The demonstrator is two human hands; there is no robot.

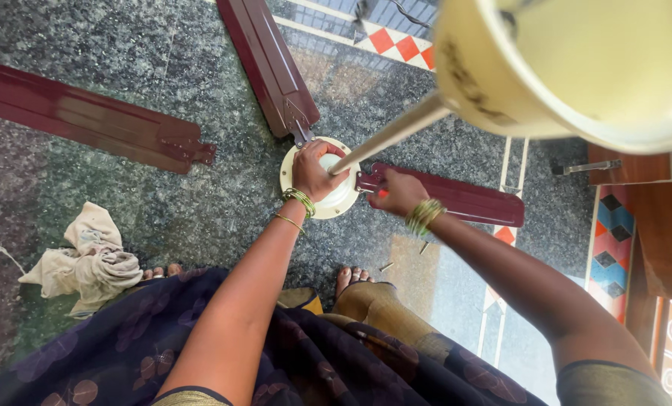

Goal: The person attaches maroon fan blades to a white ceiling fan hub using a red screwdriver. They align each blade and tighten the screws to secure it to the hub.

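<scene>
Your left hand is closed over the cream motor hub on the floor just ahead of your feet. Your right hand pinches the root of the maroon blade — its long axis runs rightward from the hub — so the right hand is nearer the joint.

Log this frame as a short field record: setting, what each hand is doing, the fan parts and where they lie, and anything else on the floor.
setting: dark green stone floor, seen from above
left hand: resting on the cream fan motor housing
right hand: at the inner end of the attached maroon blade
down rod: rises from the housing to the cream canopy cup
second blade: meets the housing at the top
loose blade: lies apart, to the left
cloth: crumpled, lower left
screws: small, near the feet
</scene>
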